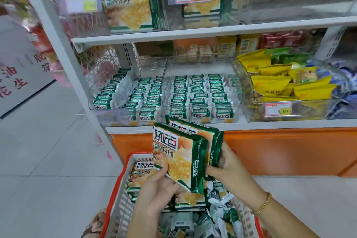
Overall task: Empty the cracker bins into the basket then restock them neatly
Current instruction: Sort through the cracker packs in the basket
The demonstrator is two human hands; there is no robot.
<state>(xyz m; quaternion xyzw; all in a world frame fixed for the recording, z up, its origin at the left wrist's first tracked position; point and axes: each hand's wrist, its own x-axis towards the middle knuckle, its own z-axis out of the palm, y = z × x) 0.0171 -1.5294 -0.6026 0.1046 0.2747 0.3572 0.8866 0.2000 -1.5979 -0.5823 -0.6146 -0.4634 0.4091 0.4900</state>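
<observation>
Front pack [177,158] and rear pack [209,135] over the basket [120,185]
Our left hand [156,185] grips the former — our right hand [229,168] the latter.

— Sort of place?
— Shop, snack aisle. White metal shelves [193,32] above the left hand [156,185] and right hand [229,168], lined with clear plastic bins [164,83] full of small green-and-white wrapped crackers [197,91].
— More proof?
— Red-and-yellow paper price tags [278,109] on bin fronts, up right of the right hand; red-rimmed white plastic shopping basket [123,205] beneath both.
</observation>
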